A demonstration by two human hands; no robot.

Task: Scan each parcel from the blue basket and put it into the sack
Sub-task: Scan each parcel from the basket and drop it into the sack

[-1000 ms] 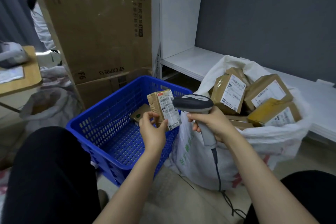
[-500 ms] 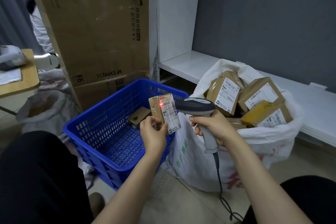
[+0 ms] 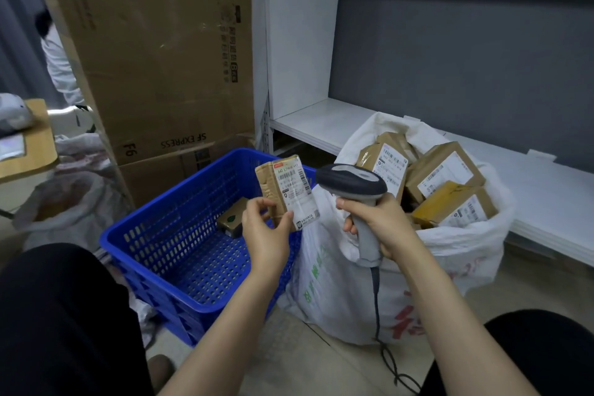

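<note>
Head view, looking down over both bare forearms. Pinches a small brown parcel (image 3: 287, 191) by its lower end with the left hand (image 3: 266, 235), thumb on the labelled face, fingers curled at the far edge. Holds it upright, slightly tilted, above the right rim of the blue basket (image 3: 154, 270), label turned to the camera. Grips the handle of a grey scanner (image 3: 352, 183) in the right hand (image 3: 382, 225), fingers wrapped round it, head pointing left at the parcel, just beside it and not touching. Shows a dark cable (image 3: 376, 299) running from the handle down across the sack (image 3: 337, 283) to the floor. Shows also a dark parcel (image 3: 232, 221) with a green mark lying inside the basket near its far wall. Beside the basket on the right, touching it, the white sack, mouth open, filled with labelled boxes (image 3: 443, 170) up to the rim. Behind the sack, a low white shelf (image 3: 321, 119) against a grey wall; behind the basket, large cartons (image 3: 160, 58), one marked SF EXPRESS upside down. At far left, a wooden table (image 3: 35, 151), a second sack (image 3: 64, 199) on the floor, and part of a person (image 3: 58, 64) in white.
</note>
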